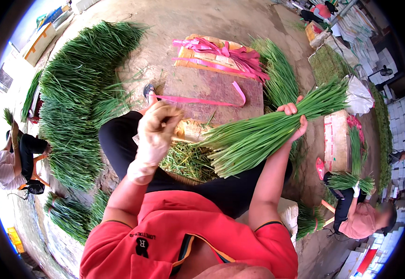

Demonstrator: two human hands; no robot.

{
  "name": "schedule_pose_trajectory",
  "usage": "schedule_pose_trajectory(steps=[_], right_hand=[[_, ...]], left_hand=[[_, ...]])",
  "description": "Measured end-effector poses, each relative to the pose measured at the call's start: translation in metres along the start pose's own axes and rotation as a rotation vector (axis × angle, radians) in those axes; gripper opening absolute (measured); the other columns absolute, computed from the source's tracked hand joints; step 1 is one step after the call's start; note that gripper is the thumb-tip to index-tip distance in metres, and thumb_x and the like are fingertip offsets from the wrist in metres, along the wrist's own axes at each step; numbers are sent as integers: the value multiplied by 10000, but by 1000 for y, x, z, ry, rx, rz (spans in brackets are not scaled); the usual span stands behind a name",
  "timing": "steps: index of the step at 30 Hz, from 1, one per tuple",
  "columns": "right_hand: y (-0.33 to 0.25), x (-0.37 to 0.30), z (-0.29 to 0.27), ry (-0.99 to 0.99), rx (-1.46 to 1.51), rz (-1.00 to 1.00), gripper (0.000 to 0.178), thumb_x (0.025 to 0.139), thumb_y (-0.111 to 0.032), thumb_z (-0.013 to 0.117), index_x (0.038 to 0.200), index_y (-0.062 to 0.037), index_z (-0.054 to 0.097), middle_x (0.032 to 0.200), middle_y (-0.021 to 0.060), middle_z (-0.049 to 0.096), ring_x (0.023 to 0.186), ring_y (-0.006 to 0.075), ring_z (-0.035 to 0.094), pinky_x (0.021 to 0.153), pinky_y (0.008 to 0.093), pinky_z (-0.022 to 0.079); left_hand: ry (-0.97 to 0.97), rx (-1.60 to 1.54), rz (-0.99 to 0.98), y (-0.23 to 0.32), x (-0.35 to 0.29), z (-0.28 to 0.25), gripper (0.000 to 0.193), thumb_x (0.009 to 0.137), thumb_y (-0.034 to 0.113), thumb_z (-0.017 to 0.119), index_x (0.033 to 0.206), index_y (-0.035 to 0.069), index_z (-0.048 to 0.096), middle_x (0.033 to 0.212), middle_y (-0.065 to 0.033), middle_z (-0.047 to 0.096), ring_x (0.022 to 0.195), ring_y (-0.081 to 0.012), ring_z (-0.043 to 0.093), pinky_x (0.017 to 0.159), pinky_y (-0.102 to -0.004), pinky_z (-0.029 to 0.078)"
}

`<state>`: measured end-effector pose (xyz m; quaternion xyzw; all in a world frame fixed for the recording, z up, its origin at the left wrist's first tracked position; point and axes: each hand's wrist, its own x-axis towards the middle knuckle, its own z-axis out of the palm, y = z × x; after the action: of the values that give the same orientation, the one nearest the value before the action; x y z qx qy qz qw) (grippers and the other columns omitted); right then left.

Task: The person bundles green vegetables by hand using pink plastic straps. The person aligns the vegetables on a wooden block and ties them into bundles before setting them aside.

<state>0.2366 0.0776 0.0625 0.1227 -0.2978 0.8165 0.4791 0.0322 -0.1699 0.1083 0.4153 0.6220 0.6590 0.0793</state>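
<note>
My right hand point(294, 116) is wrapped round a thick bunch of garlic chives point(253, 139), held aslant above my lap. Its pale cut ends point down and left, and the green leaf tips spread to the upper right. My left hand point(157, 125), in a pale thin glove, is raised left of the bunch and apart from it, fingers curled together. Whatever may be between those fingers is too small to make out. Just beyond them a loose pink ribbon point(198, 99) lies across a worn board point(212, 86).
A bundle of pink ribbons point(226, 51) rests at the board's far end. Chive trimmings point(188, 160) fill a container between my legs. A large chive heap point(72, 102) lies left, with more chives point(279, 69) at right. Seated people work at left point(11, 162) and right point(358, 211).
</note>
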Motion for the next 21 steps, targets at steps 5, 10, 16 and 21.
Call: schedule_pose_trajectory(steps=[5, 10, 16, 21], right_hand=[[-8, 3, 0, 193, 45, -55, 416, 764, -213, 434, 1144, -52, 383, 801, 40, 448, 763, 166, 461, 848, 352, 353], [-1, 7, 2, 399, -40, -84, 361, 764, -214, 434, 1092, -65, 414, 802, 38, 465, 754, 160, 477, 844, 351, 355], [8, 6, 9, 443, -154, -72, 345, 765, -203, 415, 1090, -89, 406, 788, 40, 480, 742, 165, 495, 826, 359, 369], [14, 6, 16, 450, -164, -56, 369, 756, -206, 429, 1106, -94, 396, 784, 37, 451, 723, 155, 451, 823, 355, 356]], left_hand=[[-496, 708, -102, -58, -74, -54, 351, 622, 203, 680, 870, -20, 573, 1079, -149, 473, 957, -251, 482, 782, -316, 409], [-1047, 1158, -478, -102, -127, -54, 507, 550, 367, 613, 951, 61, 561, 943, -81, 545, 1040, -243, 419, 870, -546, 263], [-256, 299, -77, -33, -72, -8, 372, 627, -99, 501, 955, 65, 568, 771, -99, 540, 756, -227, 526, 619, -262, 427], [-511, 199, 168, -28, -35, 18, 424, 601, -80, 553, 986, 96, 570, 783, -77, 496, 728, -219, 485, 649, -297, 396]])
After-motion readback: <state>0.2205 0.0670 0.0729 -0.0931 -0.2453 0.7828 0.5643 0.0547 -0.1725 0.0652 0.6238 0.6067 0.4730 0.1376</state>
